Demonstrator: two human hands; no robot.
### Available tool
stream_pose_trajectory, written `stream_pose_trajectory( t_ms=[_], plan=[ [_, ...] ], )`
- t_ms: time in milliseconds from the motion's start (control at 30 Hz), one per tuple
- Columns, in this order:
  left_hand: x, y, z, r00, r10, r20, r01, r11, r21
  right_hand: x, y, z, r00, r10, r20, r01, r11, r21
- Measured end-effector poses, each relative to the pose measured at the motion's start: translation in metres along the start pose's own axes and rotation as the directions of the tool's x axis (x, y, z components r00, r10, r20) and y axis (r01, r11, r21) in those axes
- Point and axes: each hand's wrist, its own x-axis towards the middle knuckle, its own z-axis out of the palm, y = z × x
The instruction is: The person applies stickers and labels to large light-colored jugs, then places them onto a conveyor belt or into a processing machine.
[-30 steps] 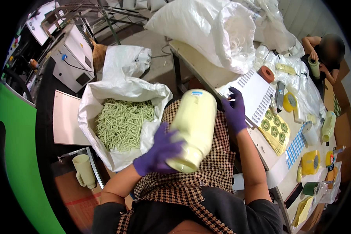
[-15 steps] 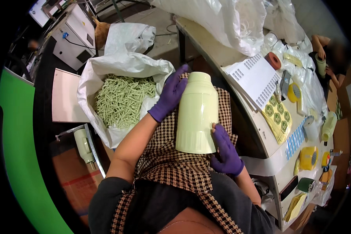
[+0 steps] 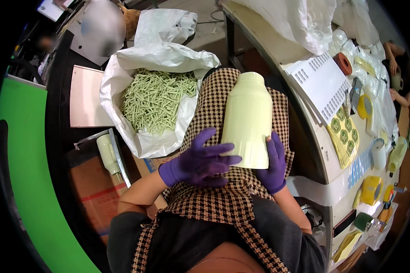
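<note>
A pale yellow-green plastic vacuum flask body (image 3: 248, 118) rests on my checked apron, its narrow neck pointing away from me. My right hand (image 3: 273, 164), in a purple glove with bare fingertips showing, grips the lower right side of the flask. My left hand (image 3: 198, 159), gloved the same way, is open with fingers spread. Its fingertips are beside the flask's lower left edge; whether they touch it I cannot tell. The flask's underside is hidden.
Left of my lap stands a white sack (image 3: 159, 143) full of small green sticks (image 3: 159, 98). Another flask (image 3: 107, 154) lies by a metal-edged box. The table (image 3: 323, 157) at right holds printed sheets (image 3: 316, 86), a sticker sheet (image 3: 344, 136) and tape rolls. Another person works at far right.
My left hand has left the flask's upper left side and come down toward its base, fingers spreading. The right hand stays at the flask's lower right. The whole view has shifted slightly.
</note>
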Motion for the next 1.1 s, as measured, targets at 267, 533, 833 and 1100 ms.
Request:
stream_pose_trajectory(
  t_ms=[267,533,833,1100],
  plan=[
    [0.009,-0.006,0.016,0.956,0.025,0.292,-0.062,0.991,0.118,-0.004,-0.005,-0.001,0.988,0.126,0.09,-0.128,0.992,0.021],
    [0.018,-0.007,0.026,0.876,0.152,0.457,-0.269,0.942,0.202,-0.011,-0.001,0.001,0.992,0.086,0.091,-0.089,0.996,0.02],
    [0.01,0.002,0.01,0.904,0.033,0.427,-0.096,0.987,0.129,-0.01,-0.003,0.003,0.992,0.093,0.087,-0.096,0.995,0.035],
    [-0.004,-0.014,-0.001,0.824,0.123,0.553,-0.277,0.939,0.204,-0.008,-0.004,-0.004,0.987,0.114,0.113,-0.114,0.993,-0.004]
  ],
)
